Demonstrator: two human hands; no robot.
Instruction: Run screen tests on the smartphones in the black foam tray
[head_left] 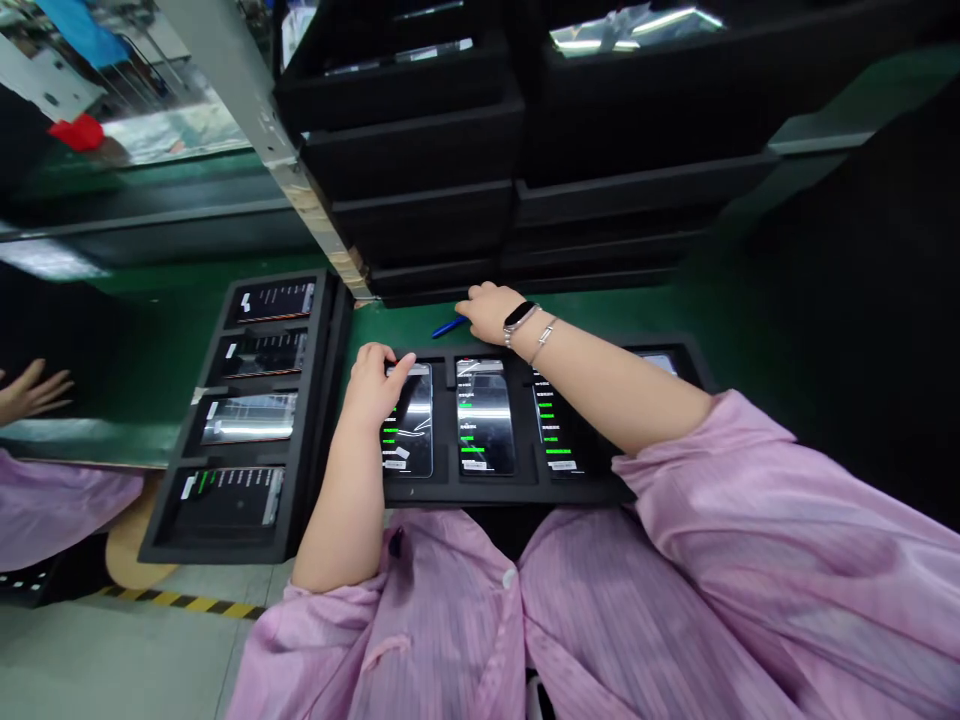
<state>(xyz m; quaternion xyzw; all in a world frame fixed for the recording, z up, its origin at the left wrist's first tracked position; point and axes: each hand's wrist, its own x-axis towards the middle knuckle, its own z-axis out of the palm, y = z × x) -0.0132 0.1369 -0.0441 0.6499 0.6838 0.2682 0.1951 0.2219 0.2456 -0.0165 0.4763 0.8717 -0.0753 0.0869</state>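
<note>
A black foam tray [420, 490] lies in front of me with several phones in its slots. My left hand [379, 385] is over the upper left part of the leftmost phone [412, 425], thumb spread away from the bent fingers. That phone's screen is lit with white and green text. Beyond the tray's far edge, my right hand [489, 312] has its curled fingers on the end of a blue pen [448, 327], which lies on the green tabletop. Beneath my right forearm is a phone [555, 425], partly covered; the middle phone [484, 420] is in plain sight.
To the left, a second stack of black trays [285, 540] holds phones. Tall stacks of black trays [427, 150] stand behind, beside a grey post [262, 120]. Another person's hand [37, 392] shows at the far left.
</note>
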